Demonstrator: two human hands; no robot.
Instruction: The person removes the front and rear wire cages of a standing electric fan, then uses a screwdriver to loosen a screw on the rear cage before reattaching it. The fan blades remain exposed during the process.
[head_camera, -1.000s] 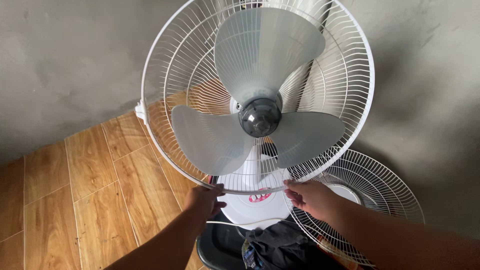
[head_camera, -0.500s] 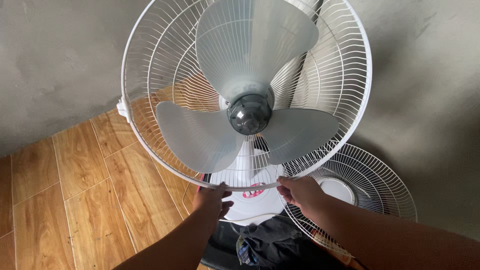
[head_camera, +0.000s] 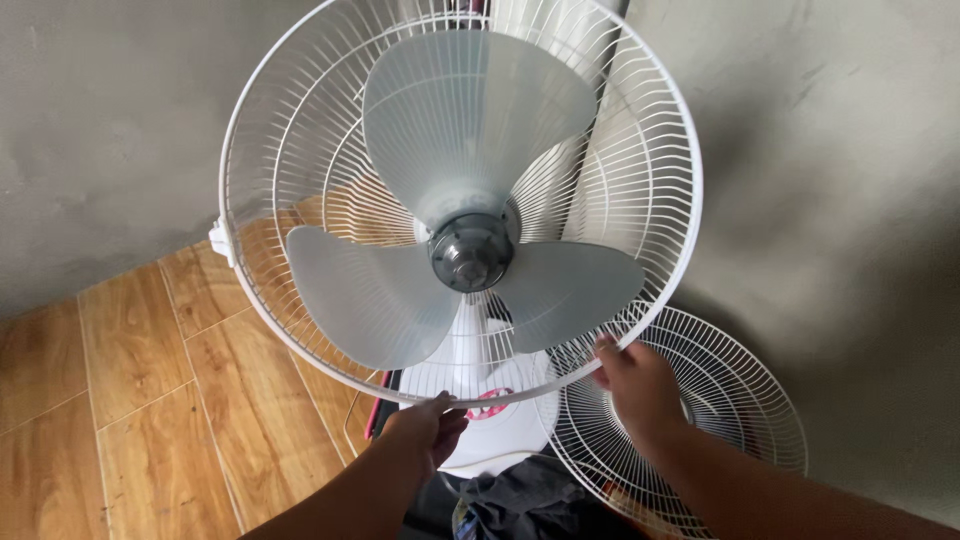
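A white standing fan faces me with its front guard off. Its three translucent grey blades (head_camera: 380, 290) and dark hub (head_camera: 470, 252) sit inside the white wire rear guard (head_camera: 300, 130). My left hand (head_camera: 425, 428) grips the bottom of the guard's rim. My right hand (head_camera: 635, 385) touches the rim at the lower right, its fingers curled on the wire. The loose front guard (head_camera: 740, 400) leans against the wall behind my right hand.
The fan's white round base (head_camera: 500, 440) stands below, with a dark cloth (head_camera: 520, 500) lying in front of it. Wood-pattern floor tiles (head_camera: 150, 400) spread to the left. A grey concrete wall (head_camera: 850, 200) stands behind and to the right.
The view has shifted so the fan sits further left. My right hand slid up along the rim to the lower right. My left hand keeps its hold at the bottom.
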